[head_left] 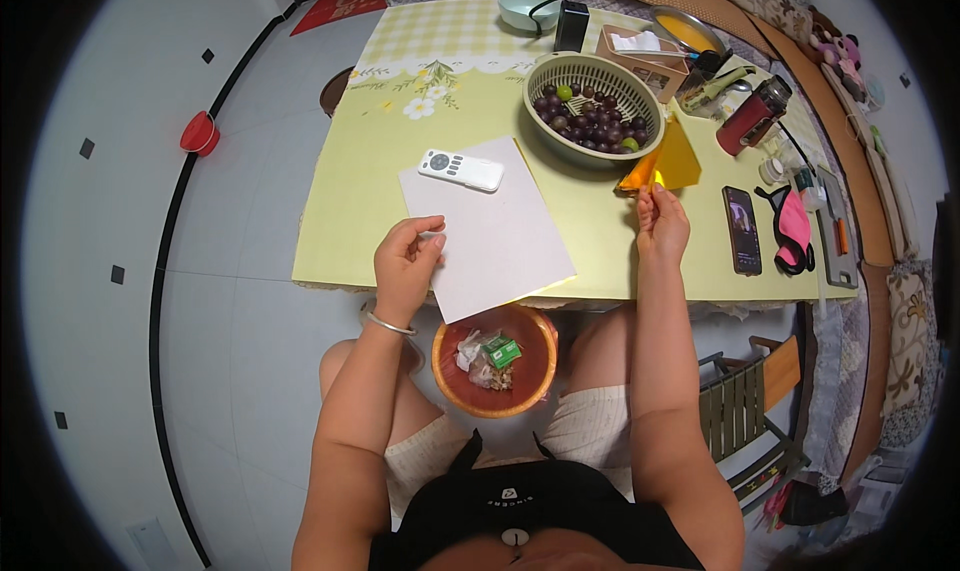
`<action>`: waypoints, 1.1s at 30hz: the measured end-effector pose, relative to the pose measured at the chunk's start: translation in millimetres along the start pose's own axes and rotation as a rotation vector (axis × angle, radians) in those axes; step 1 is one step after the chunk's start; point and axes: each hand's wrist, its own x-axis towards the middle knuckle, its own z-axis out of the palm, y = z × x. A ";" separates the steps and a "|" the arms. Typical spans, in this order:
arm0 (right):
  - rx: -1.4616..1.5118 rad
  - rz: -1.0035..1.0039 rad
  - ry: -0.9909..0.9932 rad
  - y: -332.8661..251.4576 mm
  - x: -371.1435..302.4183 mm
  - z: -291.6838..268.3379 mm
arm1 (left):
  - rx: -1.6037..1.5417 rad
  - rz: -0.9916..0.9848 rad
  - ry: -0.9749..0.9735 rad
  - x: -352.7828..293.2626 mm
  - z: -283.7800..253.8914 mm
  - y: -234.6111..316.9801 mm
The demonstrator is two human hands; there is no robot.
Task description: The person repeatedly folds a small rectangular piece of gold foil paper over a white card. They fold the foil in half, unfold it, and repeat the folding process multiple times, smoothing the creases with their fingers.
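My right hand (662,226) pinches the lower edge of a shiny gold sheet of paper (680,158), which stands tilted beside the colander. Over the left edge of a white sheet of paper (510,236) is my left hand (408,263), its fingers loosely bent, thumb apart, with nothing seen between them. The white sheet lies slanted, its lower corner jutting past the table's near edge. On its upper part rests a white remote control (461,170). The grey-green colander (540,119) holds many dark grapes (595,121) and a few green ones.
Between my knees, an orange-brown waste bin (447,389) holds wrappers and scraps. On the table's right are a phone (741,231), a pink-and-black eye mask (793,233) and a red thermos (752,117). A pale bowl (527,9) and black box-shaped object (571,26) stand at the back.
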 end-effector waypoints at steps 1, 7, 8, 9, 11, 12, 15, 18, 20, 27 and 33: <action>-0.023 0.019 -0.001 2.1 -0.8 1.8 | 0.020 0.023 -0.006 -0.2 0.4 -0.3; -0.183 0.118 -0.090 3.5 -10.2 18.8 | 0.069 0.056 -0.048 -5.2 -5.7 -3.6; -0.215 0.110 -0.101 4.2 -9.2 17.8 | 0.078 0.051 -0.049 -5.9 -5.9 -3.7; -0.246 0.103 -0.111 5.2 -7.1 16.6 | 0.087 0.046 -0.051 -6.6 -6.3 -3.6; -0.288 0.093 -0.110 6.0 -4.7 16.7 | 0.192 0.107 -0.037 -7.8 -6.7 -1.9; -0.297 0.091 -0.099 5.8 -3.7 17.7 | 0.287 0.173 -0.022 -8.4 -7.4 0.7; -0.345 0.105 -0.090 4.4 -3.4 21.7 | 0.506 0.310 -0.095 -15.3 -4.9 13.0; -0.366 0.119 -0.104 0.5 -10.3 26.4 | 0.719 0.484 -0.273 -29.1 1.0 37.3; -0.350 0.120 -0.122 -0.4 -11.8 23.4 | 0.807 0.509 -0.388 -40.2 8.5 45.5; -0.471 0.044 -0.306 5.0 -35.7 29.6 | 0.976 0.604 -0.390 -55.2 19.4 31.3; -0.640 0.078 -0.690 17.3 -66.0 46.3 | 0.947 0.607 -0.334 -58.1 21.3 29.4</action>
